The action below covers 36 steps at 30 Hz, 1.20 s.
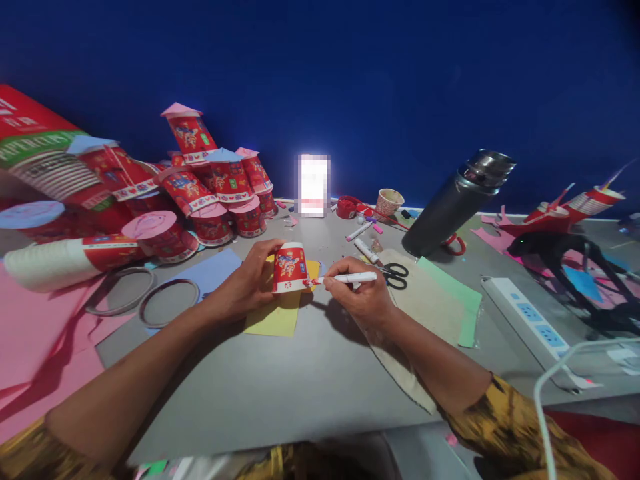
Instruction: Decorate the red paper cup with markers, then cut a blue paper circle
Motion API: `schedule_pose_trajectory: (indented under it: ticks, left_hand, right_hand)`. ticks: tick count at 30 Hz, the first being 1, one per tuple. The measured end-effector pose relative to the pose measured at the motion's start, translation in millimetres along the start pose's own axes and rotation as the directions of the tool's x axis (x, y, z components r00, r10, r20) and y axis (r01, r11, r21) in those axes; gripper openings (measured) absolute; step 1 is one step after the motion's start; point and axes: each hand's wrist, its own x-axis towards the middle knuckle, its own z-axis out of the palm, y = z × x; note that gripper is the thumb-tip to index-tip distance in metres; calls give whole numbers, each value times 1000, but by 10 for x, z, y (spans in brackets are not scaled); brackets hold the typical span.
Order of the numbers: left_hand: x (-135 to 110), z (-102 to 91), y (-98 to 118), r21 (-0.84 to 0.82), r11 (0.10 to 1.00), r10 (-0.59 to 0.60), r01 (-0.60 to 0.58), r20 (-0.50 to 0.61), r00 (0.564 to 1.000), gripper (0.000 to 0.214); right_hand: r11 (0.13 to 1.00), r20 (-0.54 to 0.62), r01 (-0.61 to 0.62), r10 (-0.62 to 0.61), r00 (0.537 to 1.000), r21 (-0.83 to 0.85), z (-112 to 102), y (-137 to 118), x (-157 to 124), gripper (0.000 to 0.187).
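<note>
My left hand (253, 280) is closed around the side of a red and white paper cup (291, 267), which it holds above the table with the white rim band downward. In my right hand (361, 293) is a white marker (357, 277), gripped between thumb and fingers. Its tip points left and meets, or nearly meets, the red-patterned rim band; exact contact is too small to tell. Below the cup lies a sheet of yellow paper (273, 322). Black-handled scissors (396, 275) rest just right of my right hand.
Stacked red cups (233, 180) with paper tops stand at the left, beside two grey tape rings (167, 303) and pink paper (40, 333). A black thermos (453, 203), a power strip (530, 327) and its white cable (543, 400) are at right. Loose markers (367, 251) lie ahead.
</note>
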Motion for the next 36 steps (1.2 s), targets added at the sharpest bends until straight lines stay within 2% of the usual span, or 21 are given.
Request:
schedule_pose_trajectory:
  ticks: [5,10,18,22,27,30,36]
  left_hand:
    - [-14,-5,7,8,1000,-8,8,24,1000,88]
    - [-10,-4,30,-40,999,-26,27,18,999,89]
    - [-12,21,-12,-70,994,-84,86,21,996,93]
    - [-3,43,81,-151,976,-150,154,40,988,95]
    - [18,35,187,-186,961,-196,202,51,979,92]
    - [17,44,142,-201,964,-170,175,38,985,92]
    - [8,63,53,-218,964,-142,149,48,989,92]
  right_hand:
    - [1000,-11,2,-2,1000,-8,-4,-7,4,11]
    - [998,15,63,-63,998,-11,-1,-5,17,11]
    - [1000,-50,-15,15,999,6,-8,18,9,11]
    - [1000,-82,-11,13,997,24,0,24,16,10]
    - [996,-52,85,-86,995,-10,-24,4,35,9]
    - [989,-10,147,-147,989,-13,-37,6,41,9]
    - [985,33,172,-170,985,-32,-27,17,34,9]
